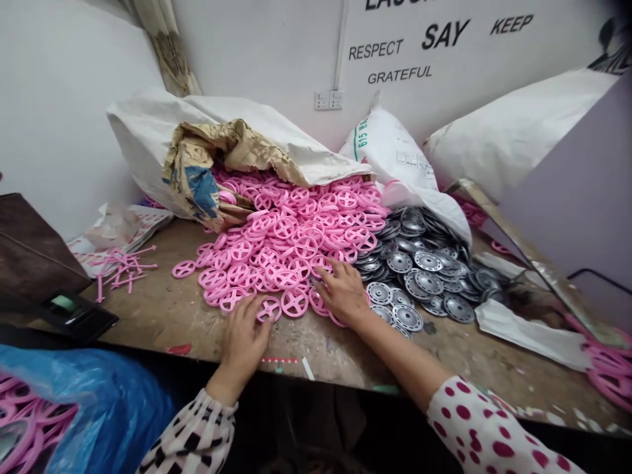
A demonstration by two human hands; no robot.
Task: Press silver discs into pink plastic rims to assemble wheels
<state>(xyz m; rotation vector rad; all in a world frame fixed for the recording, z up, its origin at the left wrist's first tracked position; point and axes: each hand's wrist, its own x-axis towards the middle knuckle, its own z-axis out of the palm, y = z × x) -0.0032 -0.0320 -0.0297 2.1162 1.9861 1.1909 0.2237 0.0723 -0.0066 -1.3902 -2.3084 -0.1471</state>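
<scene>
A heap of pink plastic wheel rings with crossed spokes (306, 247) spills over the table in front of me. My left hand (245, 334) rests at the heap's near edge, its fingers slightly curved and the thumb apart, beside one pink ring (269, 309). Over the right side of the same heap, my right hand (344, 293) lies with fingers spread on the pink rings; its palm hides some of them. Just right of that hand is a pile of silver-grey and black discs (428, 283). I see nothing gripped in either hand.
An opened white sack (276, 135) with a torn brown lining lies behind the heap. Thin pink rods (123, 266) lie at left, near a black device (74, 313). A blue plastic bag (113, 401) holds pink rings at lower left. A metal-edged panel (538, 263) slants at right.
</scene>
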